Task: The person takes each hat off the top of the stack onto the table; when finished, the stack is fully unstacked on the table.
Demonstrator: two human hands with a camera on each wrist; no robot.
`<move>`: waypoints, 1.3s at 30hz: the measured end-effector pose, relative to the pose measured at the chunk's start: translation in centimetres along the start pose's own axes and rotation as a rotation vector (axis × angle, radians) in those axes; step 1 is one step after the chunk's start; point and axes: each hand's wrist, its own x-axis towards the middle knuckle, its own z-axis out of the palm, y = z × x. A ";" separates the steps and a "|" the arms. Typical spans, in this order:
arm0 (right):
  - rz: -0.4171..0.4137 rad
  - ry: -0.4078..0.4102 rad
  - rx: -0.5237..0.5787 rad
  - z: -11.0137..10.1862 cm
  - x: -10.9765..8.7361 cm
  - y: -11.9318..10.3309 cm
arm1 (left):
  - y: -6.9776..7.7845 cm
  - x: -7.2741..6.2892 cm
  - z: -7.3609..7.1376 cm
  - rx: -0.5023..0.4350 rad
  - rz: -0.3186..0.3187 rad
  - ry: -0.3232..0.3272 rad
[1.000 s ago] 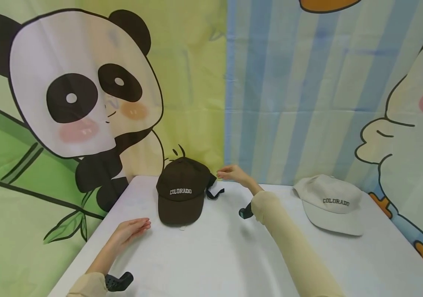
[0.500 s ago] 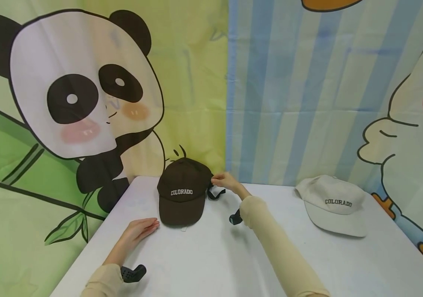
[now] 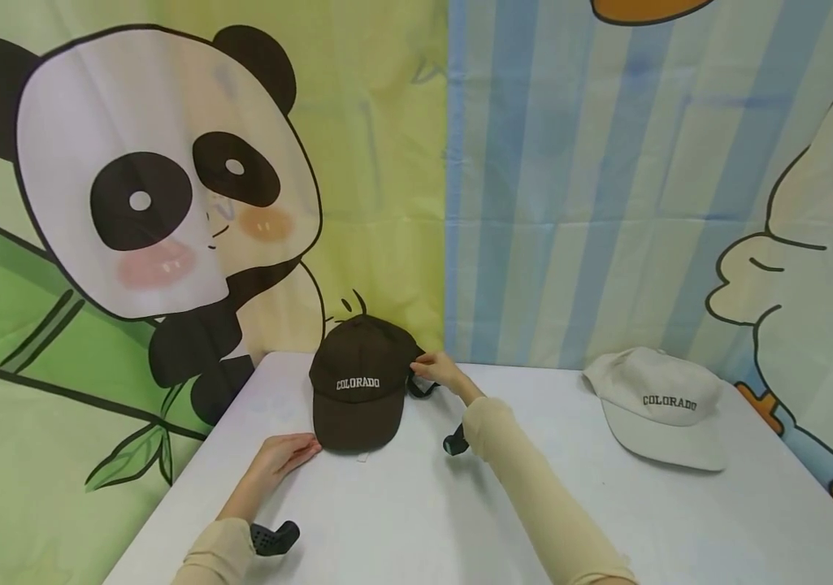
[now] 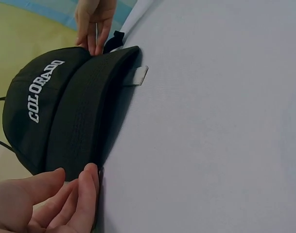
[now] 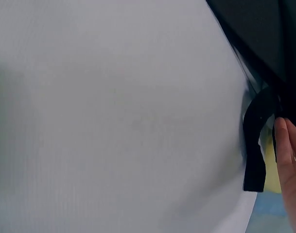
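A dark brown baseball cap (image 3: 357, 382) with white COLORADO lettering stands near the back of the table, its brim facing me. My left hand (image 3: 286, 457) is at the brim's left corner; in the left wrist view, its thumb and fingertips (image 4: 91, 170) pinch that corner. On the cap's right rear side, my right hand (image 3: 444, 372) grips the edge beside the dangling dark strap (image 5: 255, 141). The right thumb is hidden in the right wrist view. A small white tag (image 4: 140, 75) pokes out under the brim.
A cream baseball cap (image 3: 657, 406), also lettered COLORADO, lies toward the table's right side. The white tabletop (image 3: 401, 528) ends against a printed cloth backdrop (image 3: 518, 203). A dark wrist device (image 3: 275, 538) hangs by the left sleeve, another (image 3: 456, 441) by the right.
My left hand has moved right and forward to reach the brown cap's brim. My right hand has moved left onto the cap's rear edge by the strap. The cap shows little movement.
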 end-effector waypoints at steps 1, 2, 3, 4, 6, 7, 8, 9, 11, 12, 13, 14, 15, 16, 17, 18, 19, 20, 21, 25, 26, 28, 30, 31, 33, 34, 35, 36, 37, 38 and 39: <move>0.034 0.014 -0.005 0.3 0.1 0.0 | 0.0 0.0 0.0 0.004 0.000 -0.002; 0.031 0.023 0.011 0.4 0.2 0.3 | 0.0 0.0 0.1 0.006 0.000 -0.004; 0.028 0.040 0.005 0.6 0.3 0.5 | 0.0 -0.1 0.2 0.006 0.000 -0.002; 0.021 0.048 0.023 0.7 0.2 0.3 | 0.0 -0.1 0.3 0.004 0.000 0.003; 0.037 0.067 0.040 0.9 -0.1 -0.3 | 0.0 -0.1 0.4 0.011 0.004 0.005; 0.061 0.073 0.058 1.0 -0.5 -1.0 | 0.0 -0.1 0.6 0.015 0.008 0.005; 0.060 0.079 0.080 1.0 -0.8 -1.6 | 0.0 -0.1 0.7 0.016 0.011 0.008; 0.059 0.089 0.090 1.1 -1.3 -2.5 | 0.1 -0.1 0.8 0.019 0.014 0.011; 0.107 0.117 0.115 1.6 -2.9 -5.4 | 0.0 -0.1 1.1 0.024 0.021 0.020; 0.130 0.132 0.118 1.8 -3.8 -7.0 | 0.0 -0.1 1.2 0.028 0.021 0.015; 0.130 0.141 0.123 2.0 -4.8 -8.6 | 0.0 0.0 1.3 0.031 0.019 0.023; 0.142 0.155 0.124 2.3 -5.6 -10.0 | 0.0 0.0 1.4 0.030 0.016 0.029; 0.156 0.167 0.129 2.6 -6.3 -11.2 | 0.0 0.0 1.5 0.029 0.010 0.035; 0.155 0.171 0.121 2.7 -6.7 -11.9 | -0.1 0.1 1.5 0.028 0.003 0.042; 0.144 0.172 0.118 2.9 -6.9 -12.2 | -0.1 0.1 1.6 0.030 -0.005 0.046; 0.137 0.175 0.122 3.0 -6.9 -12.2 | -0.2 0.2 1.5 0.026 -0.015 0.053; 0.126 0.175 0.137 3.0 -6.8 -11.9 | -0.3 0.3 1.5 0.024 -0.025 0.064; 0.115 0.173 0.154 3.0 -6.3 -11.0 | -0.3 0.3 1.5 0.022 -0.033 0.068; 0.094 0.167 0.160 2.9 -5.8 -10.1 | -0.3 0.3 1.5 0.025 -0.041 0.075; 0.015 0.143 0.206 2.5 -3.1 -5.5 | -0.3 0.5 1.4 0.053 -0.049 0.087; -0.004 0.139 0.205 2.4 -2.4 -4.4 | -0.3 0.5 1.4 0.054 -0.045 0.091; -0.063 0.132 0.203 2.2 -1.4 -2.8 | -0.3 0.4 1.3 0.055 -0.032 0.093; -0.062 0.135 0.181 2.2 -1.5 -3.3 | -0.3 0.3 1.1 0.047 -0.019 0.095; -0.054 0.136 0.179 2.2 -1.8 -4.0 | -0.2 0.3 1.0 0.041 -0.012 0.094; -0.073 0.128 0.186 2.1 -2.4 -5.5 | -0.1 0.0 0.9 0.045 0.004 0.092; -0.057 0.133 0.184 2.2 -3.0 -6.8 | 0.0 -0.1 0.8 0.047 0.009 0.092; -0.044 0.139 0.189 2.3 -3.6 -8.3 | 0.1 -0.2 0.8 0.047 0.015 0.088; -0.098 0.129 0.205 2.2 -3.5 -8.5 | 0.3 -0.3 0.8 0.049 0.022 0.086; -0.098 0.137 0.209 2.2 -4.1 -9.6 | 0.5 -0.5 0.7 0.045 0.028 0.084; -0.088 0.149 0.208 2.3 -4.5 -10.7 | 0.7 -0.6 0.7 0.042 0.033 0.083; -0.057 0.166 0.199 2.4 -5.4 -12.4 | 0.9 -0.7 0.7 0.033 0.037 0.081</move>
